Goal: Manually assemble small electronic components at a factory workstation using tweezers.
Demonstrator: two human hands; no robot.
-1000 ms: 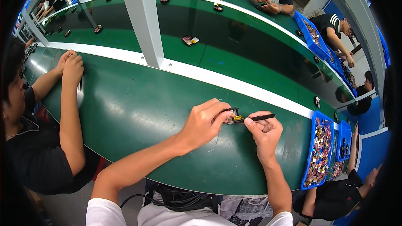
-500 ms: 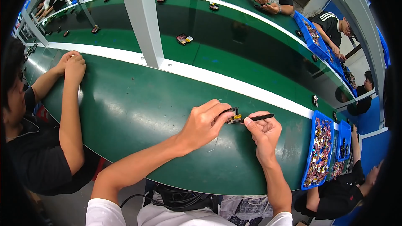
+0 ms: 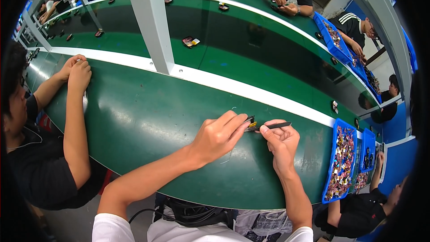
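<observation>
Over the green tabletop, my left hand (image 3: 218, 135) grips a small black open casing (image 3: 251, 119) between thumb and fingers. A yellow part (image 3: 253, 124) shows inside it, and the fingers hide much of the rest. My right hand (image 3: 282, 141) is closed on slim black tweezers (image 3: 278, 125), held like a pen. Their narrow end reaches the casing beside the yellow part. Whether the tips pinch anything is too small to see.
Beyond a white rail (image 3: 224, 83), a green conveyor belt (image 3: 251, 62) carries spaced-out small black casings (image 3: 190, 41). A blue tray (image 3: 333, 166) of small wired parts stands at my right. A grey post (image 3: 154, 22) rises ahead. A co-worker's arm (image 3: 77, 116) rests at left; others sit around.
The casings on the belt have shifted slightly left. In my left hand the casing has tilted a little, and the tweezers have moved slightly left with my right hand.
</observation>
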